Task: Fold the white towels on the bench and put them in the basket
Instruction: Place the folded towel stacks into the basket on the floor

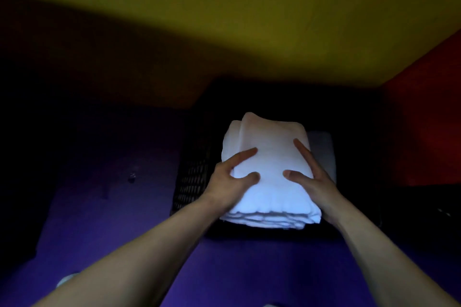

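Both hands, left hand (pixel 233 178) and right hand (pixel 309 177), clasp the folded white towel (pixel 269 157) above the dark basket (pixel 192 182), apparently the placing step; next, lower and let go.

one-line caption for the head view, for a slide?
Left hand and right hand grip a folded white towel above a dark basket.

Purple floor (pixel 99 207) (dim) meets yellow wall (pixel 249 20).
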A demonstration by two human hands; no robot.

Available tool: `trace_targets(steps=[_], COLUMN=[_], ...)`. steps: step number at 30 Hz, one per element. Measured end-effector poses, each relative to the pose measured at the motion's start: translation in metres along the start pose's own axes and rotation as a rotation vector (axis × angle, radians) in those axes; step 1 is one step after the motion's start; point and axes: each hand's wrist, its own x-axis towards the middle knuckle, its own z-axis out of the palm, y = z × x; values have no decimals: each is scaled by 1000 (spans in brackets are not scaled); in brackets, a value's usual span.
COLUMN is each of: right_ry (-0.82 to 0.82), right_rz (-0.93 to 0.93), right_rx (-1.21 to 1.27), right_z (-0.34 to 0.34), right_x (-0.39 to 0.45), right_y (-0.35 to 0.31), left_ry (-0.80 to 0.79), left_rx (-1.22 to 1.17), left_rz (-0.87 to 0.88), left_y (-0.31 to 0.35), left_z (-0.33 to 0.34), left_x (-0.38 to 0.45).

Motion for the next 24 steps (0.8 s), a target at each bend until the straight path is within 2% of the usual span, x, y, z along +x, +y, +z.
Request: trace_targets(steps=[10,16,18,20,22,24], right_ry=[-9,41,8,-20,-34,-83], right_rz=[-158,-190,-164,-92,-24,4], right_rx=[-72,-159,-266,-519,-726,-801], right_z=[-5,-2,-1,4,10,17], right_x=[71,101,115,131,139,133], right_y=[41,74,84,95,104,105], left_ry=[72,142,116,82,146,144], left_rx=[149,402,562,727,857,911], left_rz=[71,83,57,-32,-91,-174], left_y=[-21,-51,-59,-69,-85,-85], left_z=[1,2,10,19,28,35], left_x=[50,68,79,87,101,98])
